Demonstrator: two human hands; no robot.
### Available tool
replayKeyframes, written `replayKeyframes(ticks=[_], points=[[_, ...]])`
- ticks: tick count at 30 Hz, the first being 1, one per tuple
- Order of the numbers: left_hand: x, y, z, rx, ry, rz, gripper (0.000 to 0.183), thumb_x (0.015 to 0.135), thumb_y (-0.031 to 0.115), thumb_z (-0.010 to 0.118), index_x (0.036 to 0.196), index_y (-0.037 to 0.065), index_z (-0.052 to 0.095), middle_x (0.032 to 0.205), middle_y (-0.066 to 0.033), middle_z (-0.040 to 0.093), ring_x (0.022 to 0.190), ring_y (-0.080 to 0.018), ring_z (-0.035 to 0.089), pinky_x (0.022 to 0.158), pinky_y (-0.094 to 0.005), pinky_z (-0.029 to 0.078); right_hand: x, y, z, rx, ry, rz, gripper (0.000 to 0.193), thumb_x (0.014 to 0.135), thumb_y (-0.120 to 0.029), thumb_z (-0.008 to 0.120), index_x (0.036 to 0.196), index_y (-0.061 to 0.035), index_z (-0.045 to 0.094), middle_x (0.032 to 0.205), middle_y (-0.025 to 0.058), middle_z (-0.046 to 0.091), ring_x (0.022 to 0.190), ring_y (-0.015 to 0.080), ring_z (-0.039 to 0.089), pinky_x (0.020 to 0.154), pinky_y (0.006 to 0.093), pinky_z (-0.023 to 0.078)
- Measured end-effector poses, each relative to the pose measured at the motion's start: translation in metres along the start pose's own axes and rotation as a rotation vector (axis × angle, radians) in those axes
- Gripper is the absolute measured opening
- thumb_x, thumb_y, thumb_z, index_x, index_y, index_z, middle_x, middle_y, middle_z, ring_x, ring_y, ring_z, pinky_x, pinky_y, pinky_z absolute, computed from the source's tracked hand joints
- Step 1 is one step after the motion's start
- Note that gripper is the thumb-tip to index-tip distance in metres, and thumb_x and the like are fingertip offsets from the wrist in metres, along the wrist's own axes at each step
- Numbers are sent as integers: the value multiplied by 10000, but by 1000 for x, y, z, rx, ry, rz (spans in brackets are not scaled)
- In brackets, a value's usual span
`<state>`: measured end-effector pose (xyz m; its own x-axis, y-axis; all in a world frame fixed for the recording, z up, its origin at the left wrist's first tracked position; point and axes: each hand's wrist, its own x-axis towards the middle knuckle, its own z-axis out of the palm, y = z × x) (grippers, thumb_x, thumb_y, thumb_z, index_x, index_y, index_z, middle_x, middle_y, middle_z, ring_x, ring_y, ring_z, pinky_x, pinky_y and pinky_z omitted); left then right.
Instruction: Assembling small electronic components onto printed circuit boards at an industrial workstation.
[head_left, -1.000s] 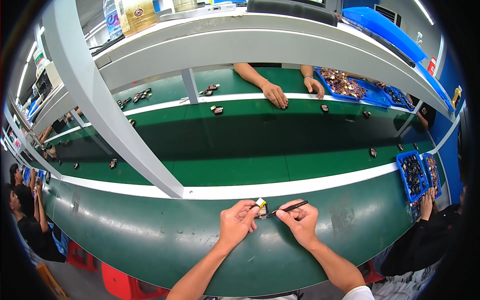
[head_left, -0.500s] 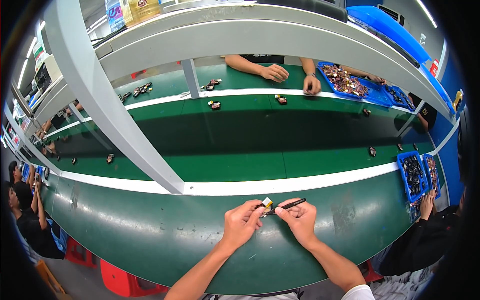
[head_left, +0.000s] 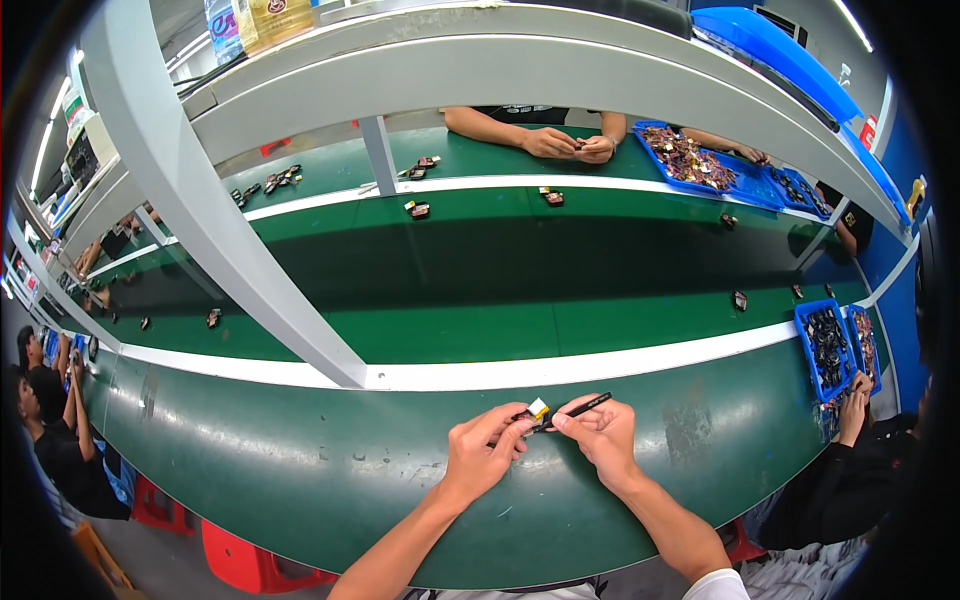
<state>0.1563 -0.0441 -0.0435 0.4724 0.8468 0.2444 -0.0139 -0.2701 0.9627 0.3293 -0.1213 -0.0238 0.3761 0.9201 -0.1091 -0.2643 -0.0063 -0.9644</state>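
Above the near green bench, my left hand [head_left: 478, 448] pinches a small black electronic part with a white-and-yellow battery pouch [head_left: 539, 407] standing up from it. In my right hand [head_left: 606, 440] is a slim black pen-like tool [head_left: 589, 404], gripped between thumb and fingers and slanting up to the right. Its lower end meets the black part between my two hands. The fingers hide much of that part, and I cannot make out whether the tip touches it.
Beyond the white rail [head_left: 480, 376], a green belt [head_left: 450, 325] carries several small black parts. A grey post [head_left: 225, 210] slants across on the left. Blue trays [head_left: 803, 325] of parts stand at right, beside a co-worker's hands [head_left: 853, 411]. Another co-worker's hands [head_left: 572, 145] are across the belt.
The parts on the belt have shifted slightly left. Across the belt, the co-worker's hands have come together around something small. My own hands have barely moved.
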Motion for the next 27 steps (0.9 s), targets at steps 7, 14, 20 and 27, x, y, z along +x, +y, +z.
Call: replayKeyframes(ticks=[7, 14, 20, 27], points=[[-2, 3, 4, 84, 56, 60, 163, 943, -11, 677, 1093, -71, 700, 862, -144, 754, 669, -172, 741, 529, -260, 595, -1, 5, 4, 9, -12, -56, 95, 894, -36, 759, 945, 18, 700, 815, 102, 755, 488, -2, 455, 417, 187, 256], [-1, 1, 4, 76, 80, 71, 161, 939, -9, 684, 1084, -77, 700, 842, -145, 752, 657, -172, 739, 523, -261, 595, -3, -1, 2, -12, 4, 24, 102, 898, 64, 723, 980, 93, 670, 930, 169, 738, 862, 192, 741, 783, 269, 607], [0, -1, 2, -73, 55, -79, 188, 952, 48, 699, 1095, -73, 701, 844, -142, 748, 634, -168, 730, 518, -267, 589, -1, 7, 1, -4, 13, 0, 92, 894, 73, 723, 965, 88, 667, 916, 158, 733, 853, 192, 740, 786, 274, 609], [4, -5, -8, -448, -79, -362, 270, 997, 88, 654, 1171, -119, 655, 921, -180, 733, 652, -207, 722, 538, -282, 594, -3, 10, -4, -52, -11, -214, 91, 885, 56, 739, 947, 34, 676, 855, 98, 739, 619, 11, 561, 525, 169, 405]])
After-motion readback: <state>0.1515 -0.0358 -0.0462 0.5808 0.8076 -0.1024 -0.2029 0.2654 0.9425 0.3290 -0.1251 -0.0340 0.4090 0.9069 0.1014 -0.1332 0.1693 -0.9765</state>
